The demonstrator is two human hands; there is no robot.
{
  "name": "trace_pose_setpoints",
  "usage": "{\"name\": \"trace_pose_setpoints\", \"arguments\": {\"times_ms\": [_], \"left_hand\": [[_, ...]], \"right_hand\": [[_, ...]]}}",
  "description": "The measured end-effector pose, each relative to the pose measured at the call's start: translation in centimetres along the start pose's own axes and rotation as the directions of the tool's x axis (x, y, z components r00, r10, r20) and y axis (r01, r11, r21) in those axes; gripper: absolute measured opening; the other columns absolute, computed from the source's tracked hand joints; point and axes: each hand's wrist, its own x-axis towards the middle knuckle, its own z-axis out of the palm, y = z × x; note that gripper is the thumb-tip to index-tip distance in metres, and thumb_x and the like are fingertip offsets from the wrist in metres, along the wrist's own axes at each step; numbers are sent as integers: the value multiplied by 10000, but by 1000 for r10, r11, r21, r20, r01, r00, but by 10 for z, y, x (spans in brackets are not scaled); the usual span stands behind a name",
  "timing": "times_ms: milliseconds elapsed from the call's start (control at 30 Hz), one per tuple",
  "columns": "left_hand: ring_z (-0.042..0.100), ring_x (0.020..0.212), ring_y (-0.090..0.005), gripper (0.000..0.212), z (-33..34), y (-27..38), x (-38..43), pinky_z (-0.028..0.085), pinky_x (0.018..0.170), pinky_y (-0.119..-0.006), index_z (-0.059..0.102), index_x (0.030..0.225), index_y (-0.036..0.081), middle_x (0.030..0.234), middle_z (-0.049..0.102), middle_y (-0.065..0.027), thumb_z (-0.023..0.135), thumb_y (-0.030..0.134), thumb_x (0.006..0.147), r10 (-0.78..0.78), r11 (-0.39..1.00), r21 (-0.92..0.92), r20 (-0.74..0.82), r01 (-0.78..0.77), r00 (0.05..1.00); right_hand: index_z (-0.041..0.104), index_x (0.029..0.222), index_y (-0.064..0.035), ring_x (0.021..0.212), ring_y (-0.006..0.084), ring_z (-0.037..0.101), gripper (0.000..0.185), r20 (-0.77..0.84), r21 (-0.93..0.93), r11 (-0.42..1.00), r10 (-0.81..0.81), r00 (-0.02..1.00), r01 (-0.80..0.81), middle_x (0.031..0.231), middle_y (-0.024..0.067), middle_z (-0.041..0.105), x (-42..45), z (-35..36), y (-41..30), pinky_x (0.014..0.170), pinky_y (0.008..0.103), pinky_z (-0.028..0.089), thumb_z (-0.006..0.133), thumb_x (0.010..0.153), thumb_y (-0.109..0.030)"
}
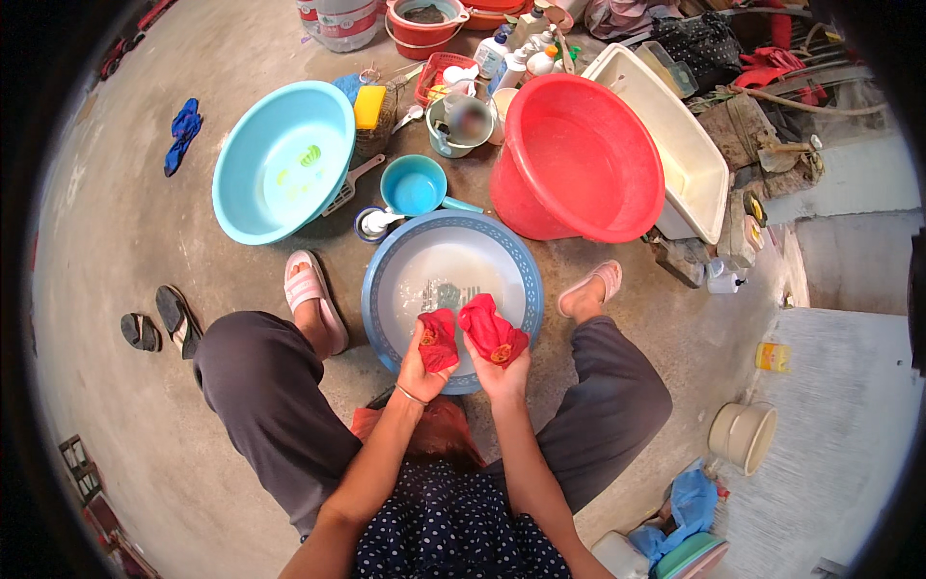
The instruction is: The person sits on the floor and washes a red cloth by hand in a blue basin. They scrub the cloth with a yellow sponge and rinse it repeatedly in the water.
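Observation:
Over the near part of a blue plastic basin holding cloudy water, my left hand grips a small bunched red cloth with a gold-coloured pattern. My right hand holds a second bunched red cloth, also with a gold-coloured patch. The two cloths are side by side with a narrow gap between them. Both palms face up, and the fingers are partly hidden under the cloth. The basin stands on the floor between my feet, its printed bottom showing through the water.
Beyond the basin are a turquoise dipper, a pump bottle, a large red tub and a light-blue basin. A white rectangular tub leans at the right. Black slippers lie at the left; a beige bucket is at the right.

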Motion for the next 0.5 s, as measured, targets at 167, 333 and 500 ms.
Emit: {"name": "trace_pose_setpoints", "arguments": {"times_ms": [167,333,500], "left_hand": [[575,769,-152,210,0,-9,-5,475,707,-330,558,964,129,874,609,-3,501,311,875,57,994,-87,-78,-64,995],[592,825,-166,178,9,-5,-8,485,761,-315,546,982,55,911,606,-41,523,173,851,32,998,60,69,-36,997],[583,693,-131,157,10,2,-10,470,606,-247,578,915,29,806,605,-51,527,155,836,-214,890,427,84,159,973]], "right_hand": [[474,1162,-15,1146,296,444,471,25,120,993,-26,999,23,1210,147,497,-15,19,12,983,493,313,467,871,-386],[472,1157,-2,1084,291,495,384,-37,-104,994,-32,999,28,1168,138,532,-5,-1,11,955,458,360,414,861,-240],[477,1162,-9,1042,293,522,421,-33,-78,995,61,998,-63,1157,141,542,-16,18,12,927,436,383,331,887,-292]]}}
